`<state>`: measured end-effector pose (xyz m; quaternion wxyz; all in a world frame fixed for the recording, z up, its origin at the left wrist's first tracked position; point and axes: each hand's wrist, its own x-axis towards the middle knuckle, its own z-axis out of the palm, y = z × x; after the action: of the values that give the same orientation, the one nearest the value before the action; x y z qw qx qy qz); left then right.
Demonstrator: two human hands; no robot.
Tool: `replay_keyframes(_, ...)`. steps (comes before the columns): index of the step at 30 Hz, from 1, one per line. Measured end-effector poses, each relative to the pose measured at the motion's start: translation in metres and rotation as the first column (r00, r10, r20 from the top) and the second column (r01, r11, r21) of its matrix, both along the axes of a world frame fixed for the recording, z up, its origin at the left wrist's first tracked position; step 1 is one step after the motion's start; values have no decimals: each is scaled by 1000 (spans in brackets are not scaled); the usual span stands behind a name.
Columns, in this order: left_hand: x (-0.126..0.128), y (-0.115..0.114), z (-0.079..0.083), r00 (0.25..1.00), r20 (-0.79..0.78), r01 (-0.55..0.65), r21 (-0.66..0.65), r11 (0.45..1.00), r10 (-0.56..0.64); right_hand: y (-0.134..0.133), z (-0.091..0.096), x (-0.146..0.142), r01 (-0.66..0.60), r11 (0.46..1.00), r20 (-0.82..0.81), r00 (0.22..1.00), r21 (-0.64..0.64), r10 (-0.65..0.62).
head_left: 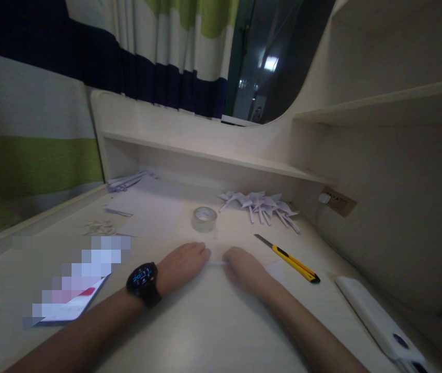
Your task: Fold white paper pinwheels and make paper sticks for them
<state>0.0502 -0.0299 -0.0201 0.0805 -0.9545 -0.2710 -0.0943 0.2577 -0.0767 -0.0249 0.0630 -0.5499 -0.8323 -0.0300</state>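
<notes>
My left hand [184, 264], with a black watch [143, 284] on the wrist, rests on the pale desk [205, 331], its fingers curled down. My right hand [244, 267] lies close beside it, fingers also curled. Between the two hands runs a thin white strip, perhaps paper [216, 263], pinched at both ends. A roll of clear tape [204, 218] stands just beyond the hands. A yellow utility knife [289, 258] with its blade out lies to the right of my right hand.
Several folded white paper cranes [262, 204] lie at the back right. White sheets [151, 212] and paper scraps [99, 227] lie at the back left. A phone [71, 305] is at the left, a white power strip [376, 318] at the right. Shelves and a striped curtain stand behind.
</notes>
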Motion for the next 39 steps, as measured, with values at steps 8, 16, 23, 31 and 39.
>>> replay_keyframes(8, -1, -1, 0, 999, 40, 26, -35, 999, -25, -2, 5, -8, 4, 998, 218, 976, 58, -17)
replay_keyframes(16, -3, 1, 4, 996, 80, 32, -55, 998, -27, -1, 5, -4, 40, 999, 163, 986, 31, -45)
replay_keyframes(23, -7, 1, 5, 991, 118, 72, -114, 991, -59, -4, 7, -4, 23, 1000, 99, 995, 19, -25)
replay_keyframes(31, -8, 1, 8, 987, 140, 97, -124, 987, -80, -4, 6, -3, 34, 999, 91, 995, 33, -37)
replay_keyframes(39, -6, 5, 2, 993, 88, 78, 25, 997, -80, -2, 3, -1, 48, 997, 64, 997, 69, -52)
